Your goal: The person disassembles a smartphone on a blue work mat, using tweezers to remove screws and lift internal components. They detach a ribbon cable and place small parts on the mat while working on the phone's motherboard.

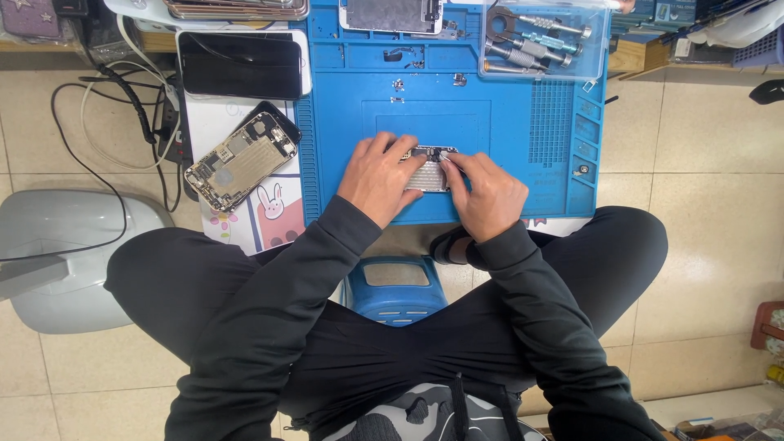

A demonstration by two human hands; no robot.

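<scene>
Black sleeves lead to both hands' grip, left hand (377, 175) and right hand (487, 192), clamped on phone frame (428, 170).

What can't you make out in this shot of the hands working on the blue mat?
Head view:
- Opened phone: mostly covered by the left hand and right hand; each grip on it is unclear.
- Loose screws on the blue mat: too small to tell apart.
- Phone screen: cut off by the top edge.
</scene>
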